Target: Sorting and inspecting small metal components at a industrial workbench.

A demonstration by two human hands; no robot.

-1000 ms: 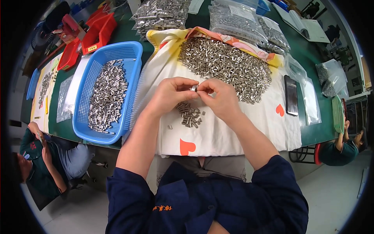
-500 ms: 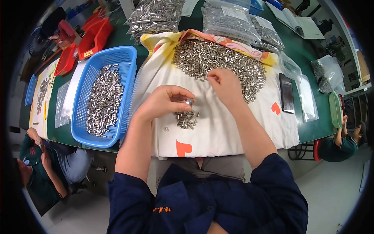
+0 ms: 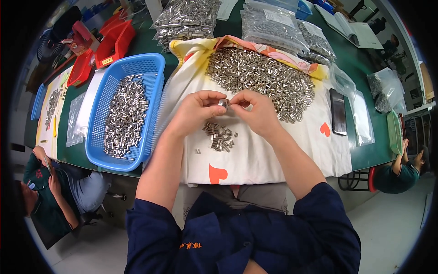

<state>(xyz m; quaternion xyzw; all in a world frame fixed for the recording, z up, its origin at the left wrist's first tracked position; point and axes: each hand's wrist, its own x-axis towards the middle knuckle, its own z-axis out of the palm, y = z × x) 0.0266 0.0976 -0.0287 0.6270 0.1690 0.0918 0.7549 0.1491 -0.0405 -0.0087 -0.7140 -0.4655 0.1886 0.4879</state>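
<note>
Between the thumb and fingers of my left hand [image 3: 194, 112] is a short, shiny round metal piece [image 3: 222, 103]. The closed fingertips of my right hand [image 3: 256, 112] meet it from the right; anything in that pinch is too small and covered to make out. Below both hands lies a small heap of short metal sleeves [image 3: 221, 137] on the white cloth [image 3: 255, 160]. A much larger pile of such sleeves [image 3: 260, 77] spreads behind my hands, against the cloth's folded yellow and pink edge.
Left of the cloth stands a blue plastic basket [image 3: 93, 132] with many sleeves inside. Filled plastic bags [image 3: 271, 29] line the back of the green table [image 3: 365, 150]. A phone [image 3: 337, 112] lies at the right, red bins [image 3: 114, 43] at the far left. Other people sit on both sides.
My right hand has come from the edge of the large pile, leftward and nearer, to the metal piece in my left hand. The left hand keeps its hold.
</note>
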